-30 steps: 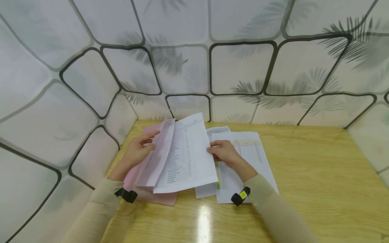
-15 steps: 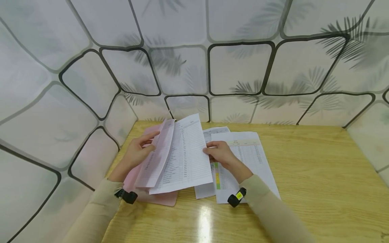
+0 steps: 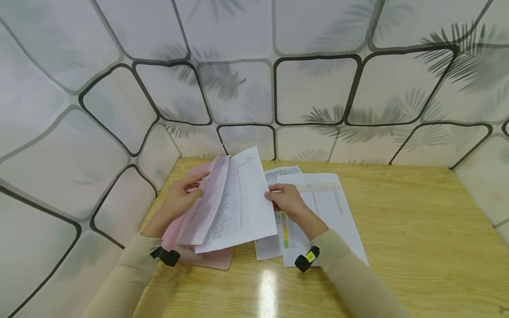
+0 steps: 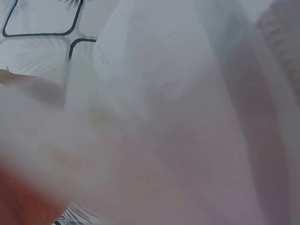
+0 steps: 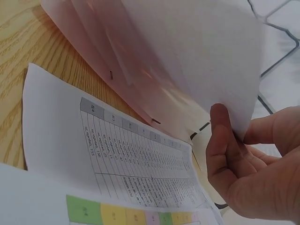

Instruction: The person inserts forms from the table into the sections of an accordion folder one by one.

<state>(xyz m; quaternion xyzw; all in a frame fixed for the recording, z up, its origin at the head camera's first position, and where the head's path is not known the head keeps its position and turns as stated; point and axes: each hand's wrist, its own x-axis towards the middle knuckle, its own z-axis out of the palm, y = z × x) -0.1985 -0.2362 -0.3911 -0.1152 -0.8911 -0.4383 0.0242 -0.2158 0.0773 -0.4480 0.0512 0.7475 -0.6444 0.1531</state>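
A white printed sheet point(image 3: 242, 203) is being held raised above the pink folder point(image 3: 207, 258), its right edge being pinched by the right hand point(image 3: 288, 201) between thumb and fingers point(image 5: 220, 136). A second, pinkish sheet point(image 3: 204, 203) just left of it is being gripped by the left hand point(image 3: 179, 198), fingers curled round its edge. Compared with a second ago, the white sheet is being swung further left, toward the folder. Two printed sheets point(image 3: 330, 207) are lying flat on the wooden table point(image 3: 417, 229) right of the folder, partly covered by the right forearm.
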